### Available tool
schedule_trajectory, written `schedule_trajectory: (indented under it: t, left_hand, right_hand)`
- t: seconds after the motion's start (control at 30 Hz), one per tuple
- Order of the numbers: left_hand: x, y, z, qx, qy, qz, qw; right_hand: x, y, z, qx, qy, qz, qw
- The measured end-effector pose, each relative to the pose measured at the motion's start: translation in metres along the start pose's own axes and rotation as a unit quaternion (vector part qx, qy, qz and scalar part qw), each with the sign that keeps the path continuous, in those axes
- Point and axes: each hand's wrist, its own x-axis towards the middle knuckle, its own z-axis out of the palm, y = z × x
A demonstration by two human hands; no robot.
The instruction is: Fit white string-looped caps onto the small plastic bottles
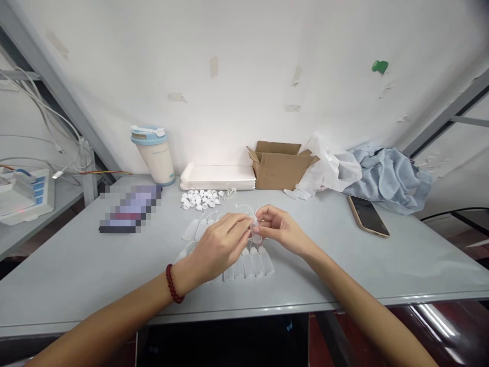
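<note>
A small translucent plastic bottle [256, 236] is held up over the middle of the table. My right hand [281, 230] pinches it between thumb and fingers. At the bottle's top, the fingertips of my left hand [225, 240] are closed, partly hiding it; a thin white strap or tube sticks out there. Below my hands lies a row of similar bottles [249, 264], side by side. More bottles [190, 230] lie behind my left hand, partly covered by it. A pile of small white caps [201, 199] sits farther back.
Along the wall stand a cup [155, 155], a stack of white envelopes [217, 177], an open cardboard box [280, 165], a plastic bag [326, 165] and a blue cloth [389, 176]. A phone [369, 216] lies right. A power strip [32, 196] with cables is at far left.
</note>
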Motion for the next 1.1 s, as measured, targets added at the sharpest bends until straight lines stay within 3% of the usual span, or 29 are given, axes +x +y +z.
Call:
schedule_trajectory:
  t: [0.33,0.47,0.57,0.73,1.1]
  left_hand:
    - [0.0013,0.0014,-0.0005,-0.023,0.011,-0.005,1.0]
    - [0.0016,0.0014,-0.0012,-0.079,0.031,-0.043,0.995]
    - [0.0027,0.0022,-0.0033,-0.096,0.016,-0.06,0.993]
    - [0.0057,0.003,-0.0061,-0.067,-0.027,-0.02,0.997]
    - [0.0031,0.0027,-0.0027,-0.017,-0.011,0.011,1.0]
  right_hand:
    - [-0.0007,-0.0024,0.0013,0.033,-0.001,0.012,0.999]
    - [-0.001,-0.0033,0.001,0.039,-0.013,0.01,0.999]
    - [-0.0013,-0.0031,-0.0006,0.053,-0.018,0.007,0.998]
    - [-0.0018,-0.0019,-0.0031,0.074,-0.04,0.005,0.996]
    - [-0.0029,-0.0038,-0.0032,0.061,-0.077,0.016,0.995]
